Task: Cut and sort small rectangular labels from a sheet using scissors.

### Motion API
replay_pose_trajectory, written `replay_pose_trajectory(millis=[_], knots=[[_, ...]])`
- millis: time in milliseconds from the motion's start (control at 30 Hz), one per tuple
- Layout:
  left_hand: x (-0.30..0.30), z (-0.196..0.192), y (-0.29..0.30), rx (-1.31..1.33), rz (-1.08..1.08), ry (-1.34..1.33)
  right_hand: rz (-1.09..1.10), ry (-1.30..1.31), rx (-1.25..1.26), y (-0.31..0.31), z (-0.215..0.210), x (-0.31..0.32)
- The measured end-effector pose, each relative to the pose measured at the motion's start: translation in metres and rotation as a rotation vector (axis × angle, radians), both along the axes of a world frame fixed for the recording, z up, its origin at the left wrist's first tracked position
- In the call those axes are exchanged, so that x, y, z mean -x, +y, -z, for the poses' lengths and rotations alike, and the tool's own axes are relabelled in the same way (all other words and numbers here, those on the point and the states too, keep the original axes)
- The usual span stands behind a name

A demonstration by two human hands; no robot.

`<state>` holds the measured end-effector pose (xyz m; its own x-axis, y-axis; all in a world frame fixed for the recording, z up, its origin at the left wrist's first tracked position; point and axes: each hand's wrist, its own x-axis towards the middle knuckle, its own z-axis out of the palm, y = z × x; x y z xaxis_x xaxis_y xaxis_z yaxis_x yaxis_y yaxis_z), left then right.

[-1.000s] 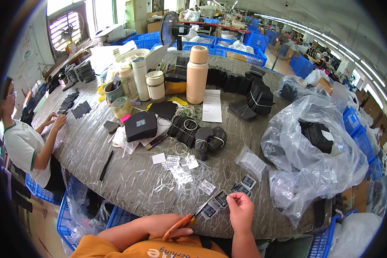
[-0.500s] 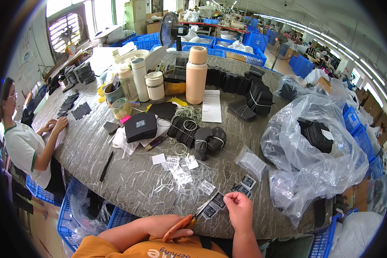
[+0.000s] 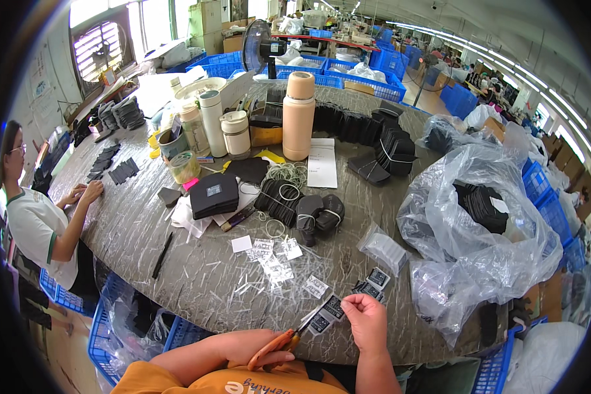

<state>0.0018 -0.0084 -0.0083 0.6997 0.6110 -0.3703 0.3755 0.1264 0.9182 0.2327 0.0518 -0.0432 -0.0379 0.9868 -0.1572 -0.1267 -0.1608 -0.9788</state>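
The scissors [image 3: 279, 341] have smooth, plastic-looking handles, the labels [image 3: 320, 323] look smooth, the bag [image 3: 430, 200] is glossy, crinkled plastic, the bottle [image 3: 298, 125] matt, the tabletop [image 3: 210, 308] streaky

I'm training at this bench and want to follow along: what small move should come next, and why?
Probably a short snip with the orange-handled scissors: the left hand holds them with the blades by the black-and-white labels, which the right hand seems to pinch at the other end.

Labels [image 3: 320, 324] left of bag [image 3: 456, 266], before bottles [image 3: 297, 128]; on table [image 3: 128, 217]
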Motion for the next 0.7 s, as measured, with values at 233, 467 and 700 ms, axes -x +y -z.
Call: replay_pose_trajectory(millis=[233, 467, 700], knots=[[0.000, -0.003, 0.000, 0.007, 0.019, 0.010, -0.001, -0.018, -0.002, 0.001, 0.002, -0.001], [-0.001, -0.010, -0.001, 0.096, -0.038, -0.007, -0.007, 0.006, 0.009, 0.002, 0.002, -0.002], [-0.003, -0.016, -0.001, 0.189, -0.094, 0.001, -0.007, 0.017, 0.042, 0.002, 0.003, -0.005]])
